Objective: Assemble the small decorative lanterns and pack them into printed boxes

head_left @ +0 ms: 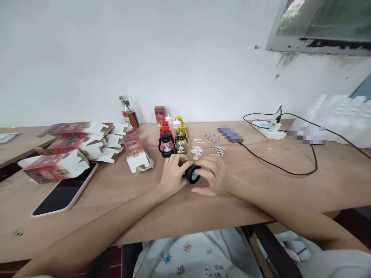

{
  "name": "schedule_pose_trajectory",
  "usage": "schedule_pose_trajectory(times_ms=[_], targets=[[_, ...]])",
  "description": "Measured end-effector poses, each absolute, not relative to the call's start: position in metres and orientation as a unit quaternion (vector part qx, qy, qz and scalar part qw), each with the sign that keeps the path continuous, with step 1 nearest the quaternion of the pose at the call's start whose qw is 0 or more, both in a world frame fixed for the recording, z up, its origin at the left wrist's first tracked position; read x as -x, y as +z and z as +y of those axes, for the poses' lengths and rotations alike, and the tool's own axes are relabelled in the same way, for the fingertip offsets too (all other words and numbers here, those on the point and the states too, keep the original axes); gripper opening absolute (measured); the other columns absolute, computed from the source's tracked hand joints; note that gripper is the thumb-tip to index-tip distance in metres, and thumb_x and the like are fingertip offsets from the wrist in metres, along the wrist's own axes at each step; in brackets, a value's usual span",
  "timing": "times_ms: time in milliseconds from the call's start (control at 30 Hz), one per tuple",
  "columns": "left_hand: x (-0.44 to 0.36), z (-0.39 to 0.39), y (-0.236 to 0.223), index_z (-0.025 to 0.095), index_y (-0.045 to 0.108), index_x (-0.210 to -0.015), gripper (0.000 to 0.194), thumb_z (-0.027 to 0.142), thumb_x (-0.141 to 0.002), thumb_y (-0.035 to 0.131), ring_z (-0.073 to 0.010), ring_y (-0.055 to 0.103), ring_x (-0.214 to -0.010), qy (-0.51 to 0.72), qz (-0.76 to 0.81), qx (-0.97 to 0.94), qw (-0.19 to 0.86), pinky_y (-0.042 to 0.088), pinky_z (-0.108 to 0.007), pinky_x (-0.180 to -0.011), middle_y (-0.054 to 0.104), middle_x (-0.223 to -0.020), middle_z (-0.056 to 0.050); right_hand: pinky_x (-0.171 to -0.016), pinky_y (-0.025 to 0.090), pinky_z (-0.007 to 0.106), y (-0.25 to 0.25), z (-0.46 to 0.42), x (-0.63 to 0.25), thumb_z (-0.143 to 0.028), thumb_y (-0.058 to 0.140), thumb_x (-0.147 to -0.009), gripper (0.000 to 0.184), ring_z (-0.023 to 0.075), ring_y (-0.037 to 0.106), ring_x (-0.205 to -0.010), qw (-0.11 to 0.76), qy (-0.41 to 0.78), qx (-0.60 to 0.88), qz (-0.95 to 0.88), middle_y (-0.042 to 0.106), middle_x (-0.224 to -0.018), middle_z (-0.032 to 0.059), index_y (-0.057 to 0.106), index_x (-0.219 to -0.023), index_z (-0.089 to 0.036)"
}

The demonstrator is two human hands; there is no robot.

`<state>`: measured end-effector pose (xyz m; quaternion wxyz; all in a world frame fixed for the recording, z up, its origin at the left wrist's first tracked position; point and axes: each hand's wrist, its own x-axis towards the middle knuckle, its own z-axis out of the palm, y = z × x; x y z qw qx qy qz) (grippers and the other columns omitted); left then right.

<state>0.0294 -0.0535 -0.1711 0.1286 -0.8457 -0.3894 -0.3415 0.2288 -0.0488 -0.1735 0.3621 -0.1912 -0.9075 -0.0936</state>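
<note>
A small black lantern toy [191,173] lies on its side between my hands on the wooden table [261,185]. My left hand [171,176] wraps its fingers round the lantern's left end. From the right, my right hand [212,175] curls over its base, fingers bent against it. Just behind stand several little lanterns, among them a black one [166,145], a gold one [181,141] and a red one [164,127]. Small white and silver pieces [197,151] lie scattered beside them.
Flattened and open red-and-white boxes [78,143] pile up on the left, one open box [136,152] near the lanterns. A phone [65,191] lies face up at the left front. A black cable [278,164] runs to a power strip [268,129] at the back right.
</note>
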Motion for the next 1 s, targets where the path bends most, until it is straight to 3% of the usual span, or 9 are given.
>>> schedule_pose_trajectory(times_ms=[67,133,200,367,500,700,833,1000], targets=[[-0.030,-0.054,-0.171,0.019,0.059,-0.103,0.033,0.017,-0.071,0.059,-0.0248,0.051,-0.096,-0.344,-0.401,0.840,0.125,0.034,-0.036,-0.076,0.058,-0.102,-0.010,-0.086,0.049,0.047,-0.174,-0.042,-0.229,-0.053,0.063,-0.077,0.052,0.0296,0.054,-0.108,0.371,-0.126,0.169,-0.904,0.054,-0.119,0.0160,0.047,-0.114,-0.019],[-0.030,-0.055,-0.172,0.017,0.055,-0.107,0.035,0.018,-0.072,0.059,-0.0244,0.053,-0.096,-0.356,-0.402,0.835,0.119,0.034,-0.036,-0.078,0.060,-0.103,-0.010,-0.083,0.051,0.043,-0.176,-0.038,-0.228,-0.042,0.060,-0.082,0.044,0.0277,0.055,-0.106,0.380,-0.154,0.151,-0.900,0.055,-0.114,0.0178,0.044,-0.113,-0.016],[-0.031,-0.056,-0.174,0.016,0.051,-0.110,0.038,0.019,-0.073,0.059,-0.0236,0.055,-0.096,-0.372,-0.403,0.828,0.116,0.034,-0.036,-0.079,0.063,-0.104,-0.010,-0.080,0.053,0.039,-0.179,-0.037,-0.227,-0.032,0.059,-0.082,0.035,0.0249,0.057,-0.101,0.391,-0.156,0.142,-0.896,0.056,-0.110,0.0164,0.043,-0.110,-0.017],[-0.031,-0.055,-0.175,0.015,0.047,-0.109,0.042,0.023,-0.072,0.065,-0.0228,0.060,-0.093,-0.388,-0.412,0.815,0.119,0.035,-0.035,-0.078,0.067,-0.102,-0.008,-0.080,0.052,0.038,-0.178,-0.042,-0.223,-0.031,0.063,-0.078,0.038,0.0238,0.057,-0.100,0.424,-0.109,0.146,-0.887,0.055,-0.112,0.0132,0.043,-0.109,-0.022],[-0.029,-0.053,-0.171,0.016,0.046,-0.111,0.053,0.034,-0.068,0.071,-0.0231,0.062,-0.089,-0.418,-0.398,0.809,0.114,0.040,-0.035,-0.079,0.068,-0.101,-0.008,-0.084,0.051,0.037,-0.175,-0.040,-0.222,-0.023,0.064,-0.075,0.036,0.0209,0.058,-0.099,0.485,0.070,0.189,-0.851,0.056,-0.106,0.0082,0.044,-0.104,-0.024],[-0.020,-0.042,-0.169,0.019,0.044,-0.115,0.065,0.044,-0.065,0.077,-0.0208,0.064,-0.089,-0.486,-0.335,0.802,0.088,0.050,-0.034,-0.077,0.063,-0.106,-0.008,-0.079,0.048,0.032,-0.180,-0.026,-0.223,-0.031,0.072,-0.071,0.029,0.0152,0.055,-0.085,0.501,0.414,0.218,-0.728,0.053,-0.089,0.0000,0.047,-0.084,-0.024],[-0.014,-0.034,-0.172,0.020,0.041,-0.118,0.070,0.043,-0.064,0.078,-0.0188,0.065,-0.088,-0.504,-0.320,0.802,0.039,0.055,-0.031,-0.073,0.058,-0.109,-0.009,-0.081,0.045,0.030,-0.182,-0.023,-0.220,-0.030,0.077,-0.065,0.035,0.0139,0.055,-0.085,0.514,0.498,0.236,-0.658,0.054,-0.090,-0.0017,0.049,-0.085,-0.024],[-0.016,-0.038,-0.171,0.021,0.045,-0.114,0.063,0.047,-0.065,0.076,-0.0212,0.067,-0.091,-0.473,-0.364,0.802,0.020,0.055,-0.034,-0.078,0.063,-0.107,-0.008,-0.080,0.044,0.028,-0.182,-0.022,-0.219,-0.028,0.080,-0.061,0.037,0.0127,0.056,-0.083,0.509,0.557,0.258,-0.604,0.057,-0.091,-0.0033,0.050,-0.082,-0.024]])
